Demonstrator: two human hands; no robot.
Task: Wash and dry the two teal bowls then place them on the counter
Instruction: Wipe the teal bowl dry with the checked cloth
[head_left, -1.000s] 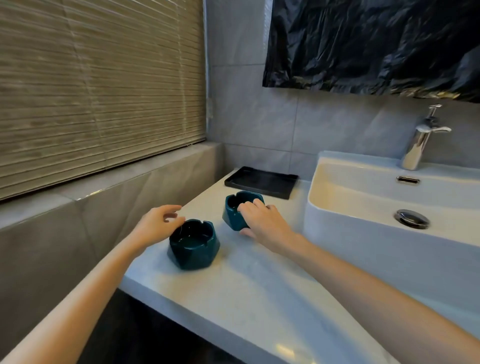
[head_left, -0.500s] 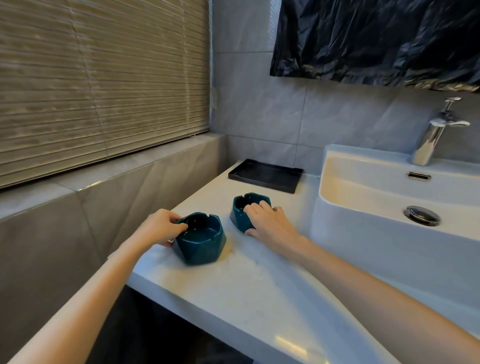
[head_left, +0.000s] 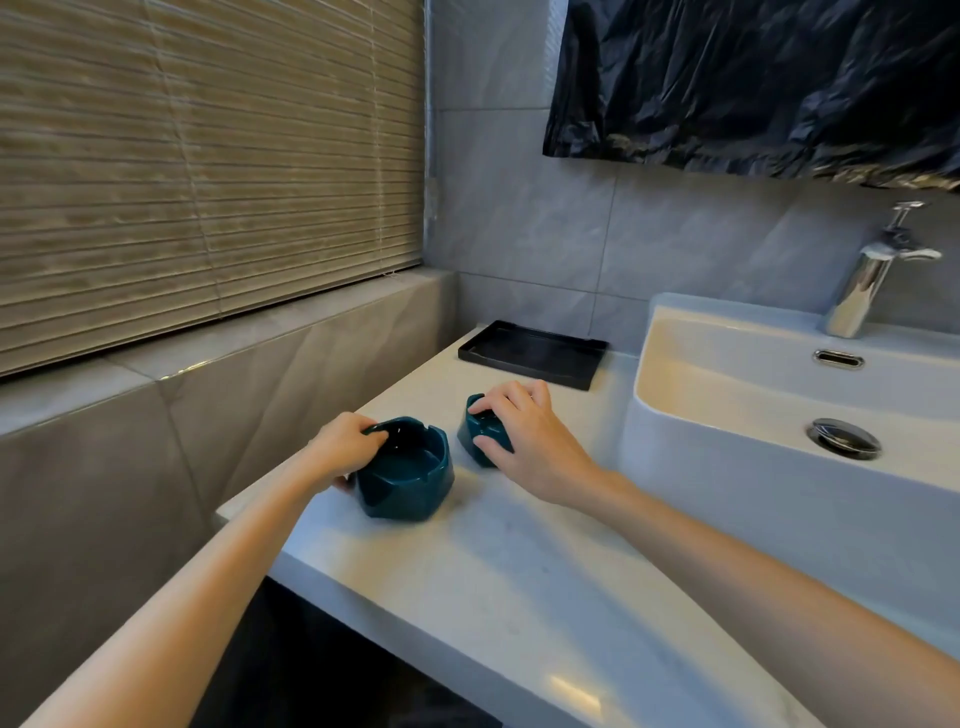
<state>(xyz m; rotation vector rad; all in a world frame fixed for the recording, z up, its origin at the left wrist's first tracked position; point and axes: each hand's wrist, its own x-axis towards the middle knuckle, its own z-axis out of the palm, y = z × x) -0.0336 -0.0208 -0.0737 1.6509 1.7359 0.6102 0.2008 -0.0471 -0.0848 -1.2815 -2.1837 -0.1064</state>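
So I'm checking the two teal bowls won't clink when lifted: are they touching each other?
Apart. The head view shows a strip of bare counter between the near bowl, gripped by the left hand, and the far bowl under the right hand.

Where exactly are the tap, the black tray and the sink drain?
tap (head_left: 865, 291): head view, on its chrome body.
black tray (head_left: 530, 353): head view, on its flat inner floor.
sink drain (head_left: 844, 438): head view, on the metal stopper.

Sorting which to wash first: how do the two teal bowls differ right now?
The nearer teal faceted bowl looks larger than the farther teal bowl. The left hand pinches the nearer one's rim; the right hand covers the farther one's top. Both sit on the white counter.
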